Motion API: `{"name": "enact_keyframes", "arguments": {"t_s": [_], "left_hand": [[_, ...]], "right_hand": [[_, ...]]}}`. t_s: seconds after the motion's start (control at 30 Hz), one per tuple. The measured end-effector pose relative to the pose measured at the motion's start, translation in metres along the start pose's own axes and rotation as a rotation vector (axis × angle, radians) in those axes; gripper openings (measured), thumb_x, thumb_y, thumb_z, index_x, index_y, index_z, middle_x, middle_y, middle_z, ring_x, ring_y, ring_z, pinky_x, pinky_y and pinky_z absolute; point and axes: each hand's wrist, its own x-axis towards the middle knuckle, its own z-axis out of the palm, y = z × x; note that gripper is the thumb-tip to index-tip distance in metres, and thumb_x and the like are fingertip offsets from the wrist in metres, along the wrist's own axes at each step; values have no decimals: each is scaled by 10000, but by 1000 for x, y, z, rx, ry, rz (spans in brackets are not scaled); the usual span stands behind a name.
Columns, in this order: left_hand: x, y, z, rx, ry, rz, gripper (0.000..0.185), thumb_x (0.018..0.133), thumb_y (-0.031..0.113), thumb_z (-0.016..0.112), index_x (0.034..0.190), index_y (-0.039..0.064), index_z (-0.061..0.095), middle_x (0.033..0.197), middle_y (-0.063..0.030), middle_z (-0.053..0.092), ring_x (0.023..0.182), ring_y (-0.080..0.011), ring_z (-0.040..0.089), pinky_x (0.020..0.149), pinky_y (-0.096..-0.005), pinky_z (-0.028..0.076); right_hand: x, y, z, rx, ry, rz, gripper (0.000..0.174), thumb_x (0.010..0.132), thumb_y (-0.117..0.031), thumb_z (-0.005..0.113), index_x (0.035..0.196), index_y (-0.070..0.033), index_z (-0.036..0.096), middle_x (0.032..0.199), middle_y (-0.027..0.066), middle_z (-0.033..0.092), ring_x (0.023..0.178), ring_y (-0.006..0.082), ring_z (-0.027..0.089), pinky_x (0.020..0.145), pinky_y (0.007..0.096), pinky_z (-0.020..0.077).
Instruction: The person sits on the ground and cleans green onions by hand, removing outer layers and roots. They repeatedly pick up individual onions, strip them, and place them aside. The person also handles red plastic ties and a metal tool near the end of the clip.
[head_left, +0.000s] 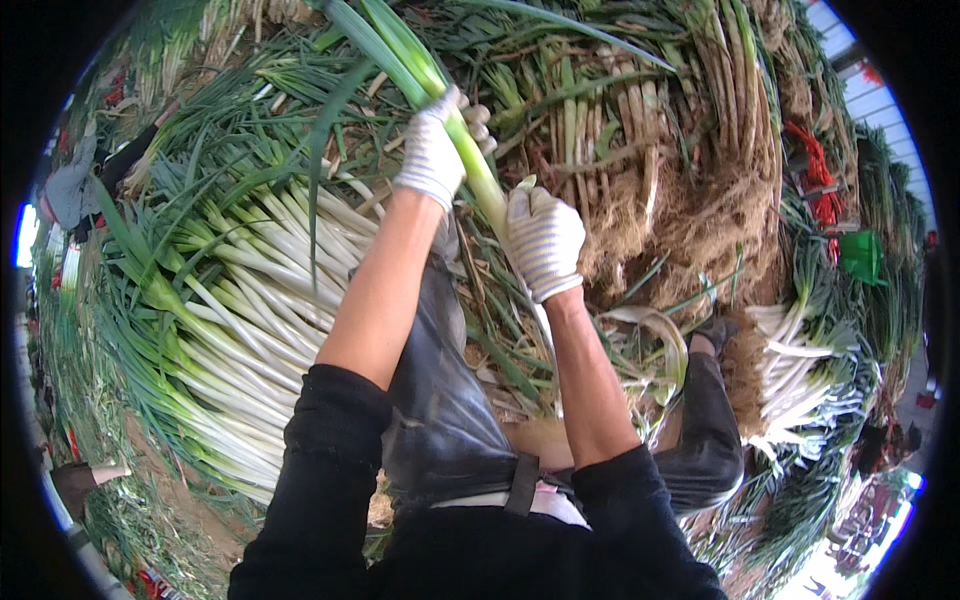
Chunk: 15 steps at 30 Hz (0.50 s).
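Observation:
Both my hands wear striped knit gloves. My left hand (435, 150) grips a long green onion stalk (474, 166) at its pale green upper part, with the leaves fanning out beyond the fingers. Lower along the same stalk, my right hand (547, 244) is closed against it, fingers curled. A small pale tip (527, 181) sticks out above the right fingers; what it belongs to is unclear. Below that hand a thin white length (544, 326) hangs down; whether it is stalk or peeled skin I cannot tell. To my left lies a large pile of clean white green onions (255, 330).
Unpeeled onions with brown stems (577, 142) and matted roots (697, 232) lie ahead to the right. Another white-stemmed bundle (787, 352) rests by my right foot. Red ties (821, 180) and a green plastic container (861, 256) stand farther right. A person (71, 184) is at far left.

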Motion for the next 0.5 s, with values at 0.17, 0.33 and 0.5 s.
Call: {"name": "enact_keyframes", "arguments": {"t_s": [0.17,0.33,0.5], "left_hand": [[14,17,-27,-77,-23,54,325,913,373,620,930,52,573,824,-92,613,635,-185,504,654,-370,438],[14,39,-42,-96,-2,117,280,926,341,606,865,80,527,736,-95,597,574,-195,502,598,-377,425],[14,60,-82,-148,-75,127,482,971,445,478,1043,-17,594,765,-58,608,613,-151,477,627,-324,420]], "right_hand": [[-30,57,-28,-281,-385,201,318,948,-259,525,736,-89,689,548,91,616,438,197,582,452,339,505],[-110,166,-79,-766,-831,154,233,942,-255,540,817,-118,680,637,75,618,474,162,536,443,341,483],[-168,235,-138,-609,-811,596,411,817,-385,595,901,-5,727,911,288,661,879,412,666,763,497,512]]}}
